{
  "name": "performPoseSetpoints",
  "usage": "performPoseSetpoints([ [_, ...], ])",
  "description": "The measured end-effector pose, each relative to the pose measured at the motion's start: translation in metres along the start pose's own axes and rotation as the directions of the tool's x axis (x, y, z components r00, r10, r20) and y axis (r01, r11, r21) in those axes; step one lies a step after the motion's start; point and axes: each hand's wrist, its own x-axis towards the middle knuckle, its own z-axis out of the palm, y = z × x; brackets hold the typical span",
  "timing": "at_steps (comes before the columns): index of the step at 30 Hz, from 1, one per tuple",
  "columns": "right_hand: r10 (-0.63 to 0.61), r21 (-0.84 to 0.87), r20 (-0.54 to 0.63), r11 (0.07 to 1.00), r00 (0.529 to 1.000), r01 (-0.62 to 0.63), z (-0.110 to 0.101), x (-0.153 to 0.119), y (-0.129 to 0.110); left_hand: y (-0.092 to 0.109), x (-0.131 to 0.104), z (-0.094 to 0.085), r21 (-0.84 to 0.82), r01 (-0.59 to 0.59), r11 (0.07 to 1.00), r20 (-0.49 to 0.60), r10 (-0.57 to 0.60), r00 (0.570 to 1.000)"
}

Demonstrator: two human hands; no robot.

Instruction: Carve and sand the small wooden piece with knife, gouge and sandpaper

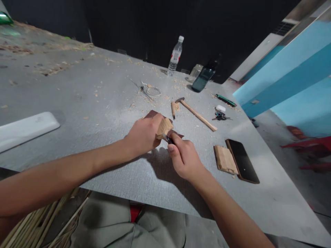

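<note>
Head: left grip (146, 132) clasps wood (164, 127); right grip (185, 157), tool (168, 139).

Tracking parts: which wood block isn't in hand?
The block beside the phone; the other block is held in the left hand.

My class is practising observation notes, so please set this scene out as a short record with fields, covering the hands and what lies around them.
Surface: grey table with scattered shavings
Left hand: grips a wooden block
Right hand: holds a slender tool at the block; type unclear
Beyond hands: hammer, short wooden handle
Right side: phone beside a flat wooden piece; keys
Far edge: clear bottle, dark bottle, both upright
</note>
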Motion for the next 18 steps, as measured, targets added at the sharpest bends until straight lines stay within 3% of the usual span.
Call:
performPoseSetpoints([
  [4,0.020,0.047,0.007,0.999,1.000,-0.020,-0.001,0.001,-0.001,-0.001,0.002,-0.004,-0.018,0.008,1.000,-0.023,-0.009,1.000],
  [12,0.150,0.102,0.070,0.982,0.986,-0.157,-0.001,0.003,0.003,-0.010,0.006,0.010,-0.277,0.023,0.961,-0.012,-0.027,1.000],
  [18,0.147,0.094,0.075,0.984,0.986,-0.154,-0.003,0.005,0.003,-0.011,0.007,0.013,-0.366,-0.055,0.929,-0.033,0.046,0.998],
])
